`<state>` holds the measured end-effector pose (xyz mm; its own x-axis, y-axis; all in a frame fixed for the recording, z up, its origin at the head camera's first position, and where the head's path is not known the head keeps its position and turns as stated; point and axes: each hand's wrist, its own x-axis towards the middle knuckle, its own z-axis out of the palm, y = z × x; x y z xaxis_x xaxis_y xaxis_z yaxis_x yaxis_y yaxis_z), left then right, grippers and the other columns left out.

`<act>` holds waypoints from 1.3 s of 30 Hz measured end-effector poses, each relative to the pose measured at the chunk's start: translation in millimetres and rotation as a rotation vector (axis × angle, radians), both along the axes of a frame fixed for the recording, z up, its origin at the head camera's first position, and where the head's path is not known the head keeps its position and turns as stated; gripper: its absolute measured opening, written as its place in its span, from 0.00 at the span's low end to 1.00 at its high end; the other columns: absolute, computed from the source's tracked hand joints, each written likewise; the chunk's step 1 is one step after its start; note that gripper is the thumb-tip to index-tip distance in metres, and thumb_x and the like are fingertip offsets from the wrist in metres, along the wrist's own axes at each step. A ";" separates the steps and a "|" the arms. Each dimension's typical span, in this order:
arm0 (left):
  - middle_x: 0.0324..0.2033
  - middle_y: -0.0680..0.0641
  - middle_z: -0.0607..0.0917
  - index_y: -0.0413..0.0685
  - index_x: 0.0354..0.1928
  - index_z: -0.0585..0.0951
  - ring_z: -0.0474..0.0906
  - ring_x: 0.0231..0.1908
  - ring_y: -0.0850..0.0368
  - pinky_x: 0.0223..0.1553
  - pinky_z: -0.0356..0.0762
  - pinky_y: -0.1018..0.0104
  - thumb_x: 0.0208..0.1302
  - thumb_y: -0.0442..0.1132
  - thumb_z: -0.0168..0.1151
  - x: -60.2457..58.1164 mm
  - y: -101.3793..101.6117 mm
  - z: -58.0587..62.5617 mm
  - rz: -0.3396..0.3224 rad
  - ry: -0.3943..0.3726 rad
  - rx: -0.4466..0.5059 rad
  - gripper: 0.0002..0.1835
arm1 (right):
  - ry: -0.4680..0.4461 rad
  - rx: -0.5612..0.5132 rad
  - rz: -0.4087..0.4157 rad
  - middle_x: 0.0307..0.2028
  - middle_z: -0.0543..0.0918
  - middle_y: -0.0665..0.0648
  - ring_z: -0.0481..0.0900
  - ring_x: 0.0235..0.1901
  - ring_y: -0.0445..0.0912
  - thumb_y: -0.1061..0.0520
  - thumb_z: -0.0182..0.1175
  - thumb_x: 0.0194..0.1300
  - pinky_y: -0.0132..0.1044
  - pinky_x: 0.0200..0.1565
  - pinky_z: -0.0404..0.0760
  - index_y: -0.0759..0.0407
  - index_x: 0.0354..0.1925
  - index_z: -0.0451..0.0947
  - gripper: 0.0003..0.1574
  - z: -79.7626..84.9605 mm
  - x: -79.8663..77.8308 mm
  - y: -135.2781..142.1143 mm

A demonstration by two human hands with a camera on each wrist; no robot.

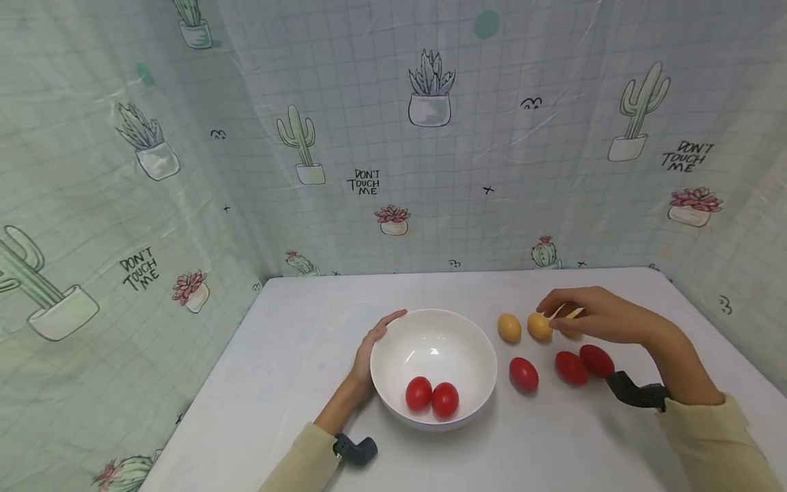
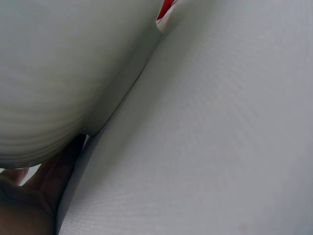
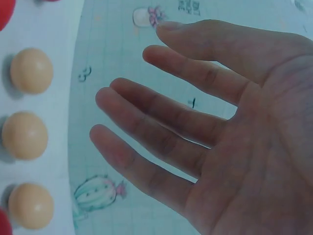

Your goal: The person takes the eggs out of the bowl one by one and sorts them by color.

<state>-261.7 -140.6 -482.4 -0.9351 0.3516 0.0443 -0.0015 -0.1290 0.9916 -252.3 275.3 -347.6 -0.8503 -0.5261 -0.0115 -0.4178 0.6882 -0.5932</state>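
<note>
A white bowl (image 1: 434, 326) holds two red egg-shaped pieces (image 1: 419, 393) near its front side. My left hand (image 1: 364, 355) rests against the bowl's left outer wall, fingers extending along it toward the rim. In the left wrist view, that hand (image 2: 34, 196) is partly hidden behind the bowl's side (image 2: 63, 73). My right hand (image 1: 599, 316) hovers over a row of three yellow egg-shaped pieces (image 1: 509, 328), partly covering the rightmost one. The right wrist view shows this hand (image 3: 205, 122) with loosely spread fingers and nothing in its grasp, apart from the yellow pieces (image 3: 25, 135).
Three more red egg-shaped pieces (image 1: 524, 374) lie on the white table (image 1: 270, 383), right of the bowl and in front of the yellow row. A cactus-print cloth (image 1: 344, 225) hangs behind the table and along its sides.
</note>
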 end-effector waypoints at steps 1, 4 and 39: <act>0.75 0.49 0.70 0.65 0.78 0.63 0.73 0.70 0.53 0.65 0.78 0.65 0.79 0.54 0.22 0.0 0.0 -0.2 0.000 -0.001 -0.002 0.32 | 0.013 0.003 0.012 0.50 0.87 0.52 0.84 0.48 0.44 0.52 0.65 0.70 0.35 0.46 0.87 0.52 0.56 0.81 0.18 1.8 -1.5 -3.8; 0.75 0.50 0.70 0.65 0.78 0.62 0.73 0.71 0.53 0.65 0.78 0.64 0.79 0.54 0.22 0.3 0.0 -0.7 0.003 -0.001 -0.009 0.32 | 0.027 0.005 0.038 0.50 0.87 0.52 0.85 0.49 0.45 0.50 0.66 0.69 0.43 0.51 0.88 0.51 0.56 0.81 0.18 6.9 -6.8 -15.0; 0.73 0.46 0.73 0.67 0.77 0.65 0.77 0.64 0.54 0.59 0.81 0.68 0.78 0.56 0.24 -2.9 -2.7 -2.5 0.011 -0.019 -0.035 0.31 | -0.044 0.107 0.456 0.50 0.88 0.57 0.86 0.47 0.43 0.56 0.66 0.68 0.34 0.48 0.87 0.55 0.53 0.84 0.15 14.6 -49.9 -175.8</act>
